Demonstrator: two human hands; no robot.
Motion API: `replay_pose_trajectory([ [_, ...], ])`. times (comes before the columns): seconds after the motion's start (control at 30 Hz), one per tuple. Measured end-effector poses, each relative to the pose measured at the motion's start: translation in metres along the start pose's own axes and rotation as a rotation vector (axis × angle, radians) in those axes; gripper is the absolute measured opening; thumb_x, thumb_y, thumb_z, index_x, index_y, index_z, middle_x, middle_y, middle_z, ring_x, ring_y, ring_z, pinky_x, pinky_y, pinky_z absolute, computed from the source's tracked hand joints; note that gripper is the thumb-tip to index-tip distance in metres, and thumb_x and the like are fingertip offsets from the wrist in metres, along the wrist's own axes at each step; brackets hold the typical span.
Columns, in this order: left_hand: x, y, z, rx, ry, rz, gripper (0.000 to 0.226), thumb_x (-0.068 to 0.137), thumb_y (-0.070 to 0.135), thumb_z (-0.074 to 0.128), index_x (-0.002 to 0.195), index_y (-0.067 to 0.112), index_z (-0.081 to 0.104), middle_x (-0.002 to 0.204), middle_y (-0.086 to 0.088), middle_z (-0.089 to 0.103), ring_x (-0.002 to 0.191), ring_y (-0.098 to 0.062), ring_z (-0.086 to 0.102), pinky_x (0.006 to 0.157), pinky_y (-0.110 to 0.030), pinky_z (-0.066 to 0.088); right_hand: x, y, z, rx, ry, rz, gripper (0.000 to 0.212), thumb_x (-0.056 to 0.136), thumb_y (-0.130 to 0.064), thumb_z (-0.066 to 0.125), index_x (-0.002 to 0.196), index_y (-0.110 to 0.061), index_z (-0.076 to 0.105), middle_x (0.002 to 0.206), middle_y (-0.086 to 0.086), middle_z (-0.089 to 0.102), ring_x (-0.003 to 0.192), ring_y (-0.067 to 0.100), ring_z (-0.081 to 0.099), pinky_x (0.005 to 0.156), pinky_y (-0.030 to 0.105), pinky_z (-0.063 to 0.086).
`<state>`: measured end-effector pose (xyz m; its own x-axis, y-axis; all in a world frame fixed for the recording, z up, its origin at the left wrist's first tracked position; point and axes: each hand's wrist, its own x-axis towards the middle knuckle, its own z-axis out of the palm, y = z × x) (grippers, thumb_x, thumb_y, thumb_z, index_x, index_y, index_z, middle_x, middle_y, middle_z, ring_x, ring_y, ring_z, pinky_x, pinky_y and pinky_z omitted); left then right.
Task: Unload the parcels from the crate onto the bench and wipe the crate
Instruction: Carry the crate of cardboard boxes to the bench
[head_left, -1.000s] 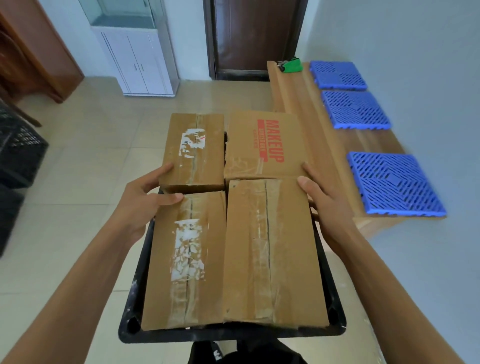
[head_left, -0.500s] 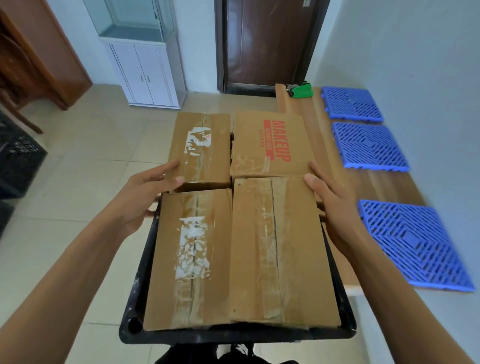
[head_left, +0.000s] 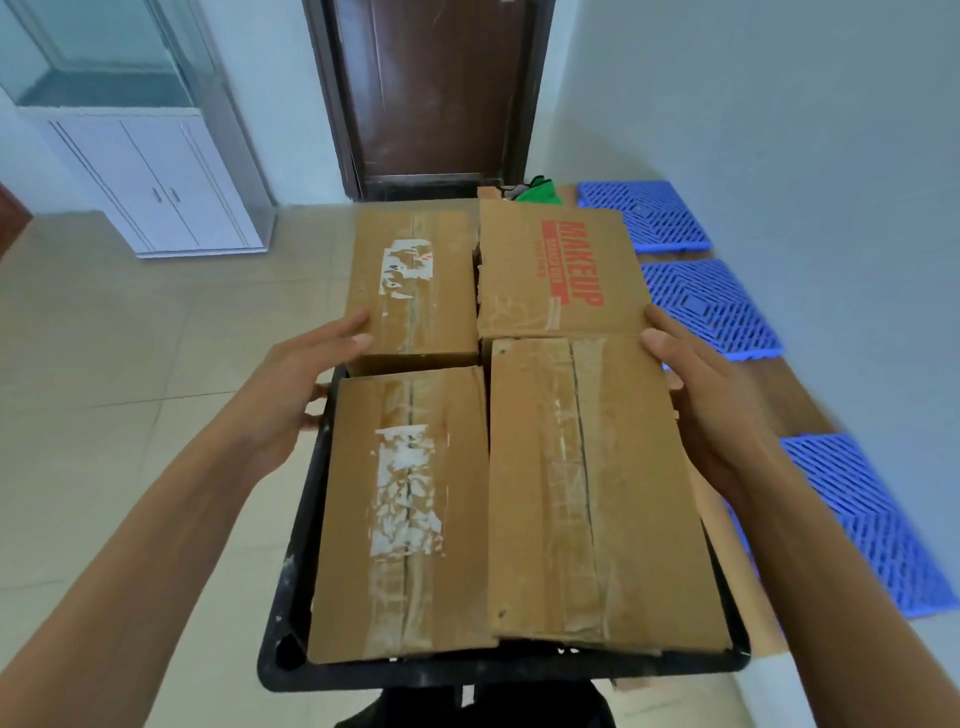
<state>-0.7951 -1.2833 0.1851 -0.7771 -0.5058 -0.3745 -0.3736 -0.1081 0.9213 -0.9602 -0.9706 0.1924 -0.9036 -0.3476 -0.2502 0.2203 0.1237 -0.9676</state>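
A black plastic crate (head_left: 291, 670) fills the middle of the head view, packed with several taped cardboard parcels. One at the far right is printed MAKEUP (head_left: 561, 275). A shorter parcel (head_left: 415, 291) sits far left, and two long ones lie near left (head_left: 405, 519) and near right (head_left: 587, 493). My left hand (head_left: 306, 379) grips the crate's left side, thumb on the far-left parcel. My right hand (head_left: 706, 405) grips the right side, thumb at the near-right parcel's corner. The wooden bench (head_left: 795, 400) runs along the wall just right of the crate.
Three blue slatted mats (head_left: 711, 306) lie in a row on the bench, and a green object (head_left: 540, 189) sits at its far end. A dark door (head_left: 431, 88) stands ahead and a white cabinet (head_left: 156, 182) at the left. Tiled floor spreads to the left.
The crate and both hands have come closer to the bench and the door. The crate's right side now overlaps the bench edge. Both hands keep the same hold.
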Motion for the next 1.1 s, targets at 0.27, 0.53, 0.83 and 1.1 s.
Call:
replay_pose_trajectory([
  [0.27, 0.098, 0.057, 0.036, 0.062, -0.141, 0.033, 0.05, 0.079, 0.06, 0.069, 0.129, 0.056, 0.062, 0.129, 0.022, 0.063, 0.12, -0.027, 0.058, 0.099, -0.056, 0.049, 0.084, -0.027, -0.028, 0.068, 0.05, -0.019, 0.074, 0.072, -0.054, 0.077, 0.141, -0.039, 0.057, 0.133, -0.012, 0.067, 0.116, 0.021, 0.069, 0.111, 0.052, 0.045],
  [0.53, 0.19, 0.09, 0.108, 0.044, -0.18, 0.003, 0.044, 0.085, 0.056, 0.068, 0.129, 0.054, 0.063, 0.137, 0.018, 0.058, 0.125, -0.034, 0.054, 0.103, -0.063, 0.045, 0.18, -0.032, -0.079, 0.079, 0.128, -0.008, 0.068, 0.076, -0.052, 0.078, 0.139, -0.038, 0.06, 0.127, -0.019, 0.069, 0.111, 0.011, 0.07, 0.095, 0.038, 0.056],
  [0.83, 0.244, 0.112, 0.168, 0.01, -0.179, -0.009, 0.042, 0.091, 0.052, 0.065, 0.133, 0.053, 0.061, 0.133, 0.023, 0.059, 0.125, -0.031, 0.054, 0.102, -0.061, 0.046, 0.254, -0.047, -0.119, 0.005, 0.146, -0.038, 0.05, 0.094, -0.041, 0.067, 0.143, -0.04, 0.056, 0.117, -0.031, 0.069, 0.103, -0.003, 0.069, 0.07, 0.011, 0.055],
  [1.1, 0.258, 0.111, 0.196, -0.034, -0.15, -0.03, 0.042, 0.098, 0.043, 0.059, 0.14, 0.05, 0.056, 0.145, 0.018, 0.052, 0.138, -0.031, 0.044, 0.109, -0.068, 0.037, 0.292, -0.046, -0.134, -0.027, 0.126, -0.012, 0.047, 0.099, -0.035, 0.062, 0.145, -0.04, 0.054, 0.13, -0.024, 0.063, 0.107, -0.002, 0.068, 0.071, 0.013, 0.055],
])
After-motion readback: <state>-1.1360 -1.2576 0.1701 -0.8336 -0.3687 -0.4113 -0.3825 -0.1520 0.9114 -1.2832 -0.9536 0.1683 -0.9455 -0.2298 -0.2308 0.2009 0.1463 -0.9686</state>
